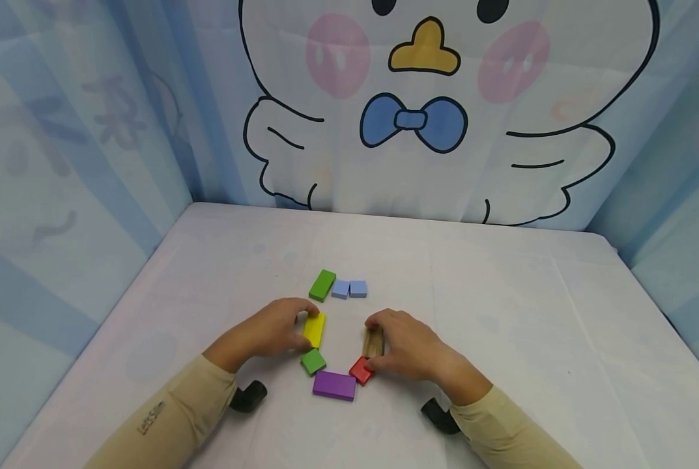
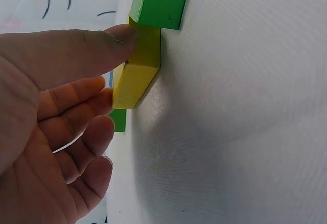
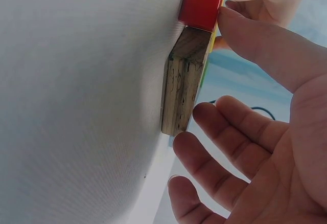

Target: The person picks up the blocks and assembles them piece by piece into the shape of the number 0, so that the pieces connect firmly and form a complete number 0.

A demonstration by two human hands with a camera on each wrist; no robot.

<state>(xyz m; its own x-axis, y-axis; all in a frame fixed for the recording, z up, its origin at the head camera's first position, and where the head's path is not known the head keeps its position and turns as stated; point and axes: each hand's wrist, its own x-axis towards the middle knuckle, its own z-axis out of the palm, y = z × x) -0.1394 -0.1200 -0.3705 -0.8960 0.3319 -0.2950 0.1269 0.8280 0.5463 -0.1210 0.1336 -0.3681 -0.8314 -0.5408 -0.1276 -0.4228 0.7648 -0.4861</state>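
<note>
My left hand pinches a yellow block lengthwise, thumb at its near end and a finger at the far end. Just below the yellow block, a small green block meets its near end. Across the gap, my right hand arches over a brown wooden block. In the right wrist view its thumb touches the edge of a red block, while the other fingers spread loosely beside the wooden block. Red and wooden blocks stand end to end. A purple block lies between the small green and red ones.
Beyond the hands, a longer green block lies slanted beside two small light blue blocks. The blocks form a rough ring on a white-covered table. A printed curtain rises behind the table's far edge.
</note>
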